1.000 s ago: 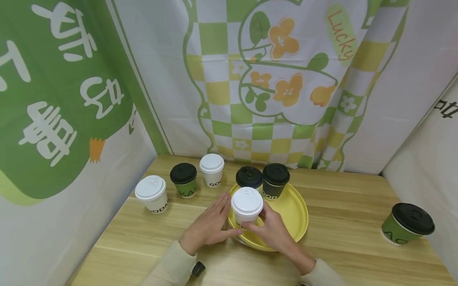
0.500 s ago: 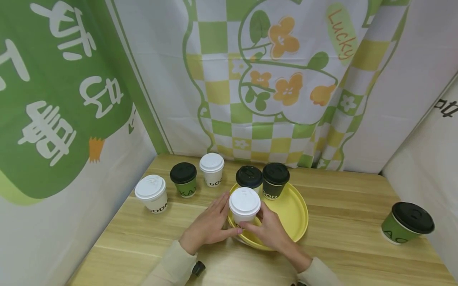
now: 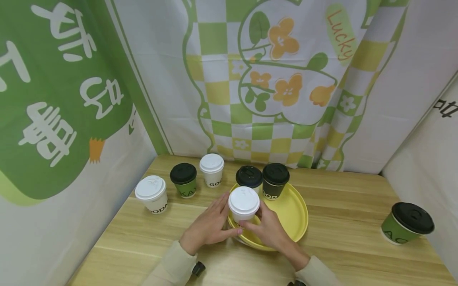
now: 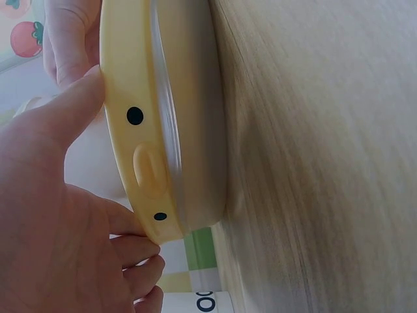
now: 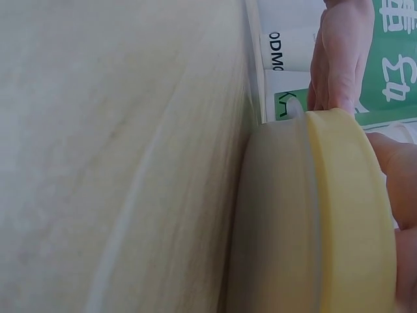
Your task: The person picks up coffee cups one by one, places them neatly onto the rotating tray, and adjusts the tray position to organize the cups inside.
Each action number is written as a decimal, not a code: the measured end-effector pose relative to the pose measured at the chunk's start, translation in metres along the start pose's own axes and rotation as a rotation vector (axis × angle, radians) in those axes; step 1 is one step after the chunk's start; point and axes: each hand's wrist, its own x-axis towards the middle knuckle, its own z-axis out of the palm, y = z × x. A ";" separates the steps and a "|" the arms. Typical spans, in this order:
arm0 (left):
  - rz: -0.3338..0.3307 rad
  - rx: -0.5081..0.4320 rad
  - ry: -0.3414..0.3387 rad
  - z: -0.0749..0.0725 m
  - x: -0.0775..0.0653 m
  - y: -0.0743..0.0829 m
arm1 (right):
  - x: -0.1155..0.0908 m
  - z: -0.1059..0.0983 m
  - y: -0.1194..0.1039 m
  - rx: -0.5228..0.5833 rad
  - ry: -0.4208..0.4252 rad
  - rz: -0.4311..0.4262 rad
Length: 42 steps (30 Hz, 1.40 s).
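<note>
My right hand holds a white paper cup with a white lid over the near left part of a round yellow tray. Thumb and fingers are on either side of the cup; whether its base touches the tray is hidden. My left hand rests against the tray's left rim, fingers extended and thumb reaching along the near edge. Two black-lidded cups, one partly hidden and one dark, stand at the tray's back. In the left wrist view, the yellow rim has black dots and a raised oval.
Left of the tray stand a white cup, a green cup with black lid and another white cup. A green black-lidded cup stands far right on the wooden table. Printed curtains enclose the table.
The white cup in my right hand has shifted slightly left over the tray, and the right forearm has moved a little with it. My left hand has stayed at the rim.
</note>
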 end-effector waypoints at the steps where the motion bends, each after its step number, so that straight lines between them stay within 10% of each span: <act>1: 0.002 -0.001 0.000 0.000 0.000 0.000 | 0.000 0.000 0.000 -0.003 0.004 0.000; 23: -0.004 -0.023 -0.014 0.003 0.004 0.002 | -0.009 -0.014 0.000 -0.106 0.007 0.025; 42: -0.062 0.015 -0.030 -0.007 0.004 -0.015 | -0.084 -0.128 0.006 -0.241 0.132 0.199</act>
